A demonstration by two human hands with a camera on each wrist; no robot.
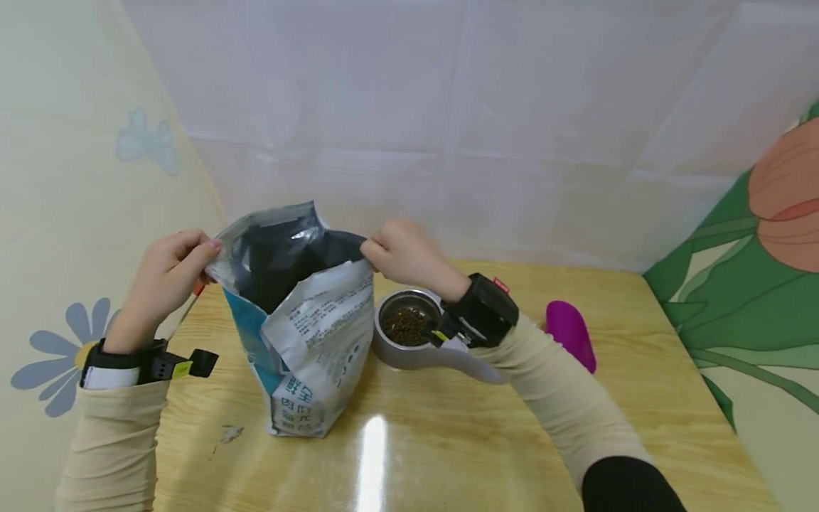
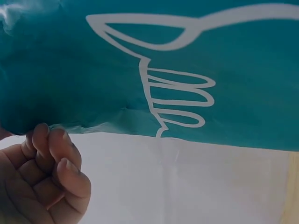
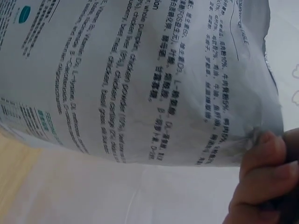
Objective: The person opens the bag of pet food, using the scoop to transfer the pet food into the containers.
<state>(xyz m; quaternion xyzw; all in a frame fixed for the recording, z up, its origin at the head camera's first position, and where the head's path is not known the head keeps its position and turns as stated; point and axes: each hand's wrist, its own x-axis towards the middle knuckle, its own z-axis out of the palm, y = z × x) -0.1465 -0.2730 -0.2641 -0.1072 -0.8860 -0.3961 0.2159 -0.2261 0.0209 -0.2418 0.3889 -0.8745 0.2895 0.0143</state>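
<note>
A white and teal pet food bag (image 1: 320,341) stands upright on the table, its mouth spread wide and its dark foil lining showing. At the rim's left corner my left hand (image 1: 169,274) pinches the bag between thumb and fingers. My right hand (image 1: 409,256) pinches the opposite corner of the rim. The left wrist view has the teal side of the bag (image 2: 210,93) above the curled fingers. Printed ingredient text covers the white panel in the right wrist view, where my right hand (image 3: 261,182) grips the edge. What lies deep in the bag is hidden.
Right of the bag, under my right forearm, sits a grey bowl (image 1: 399,355) with brown kibble (image 1: 406,327) in it. A purple scoop-like piece (image 1: 569,331) lies farther right, partly behind the sleeve. A white sheet (image 1: 409,142) hangs behind the wooden table (image 1: 512,441).
</note>
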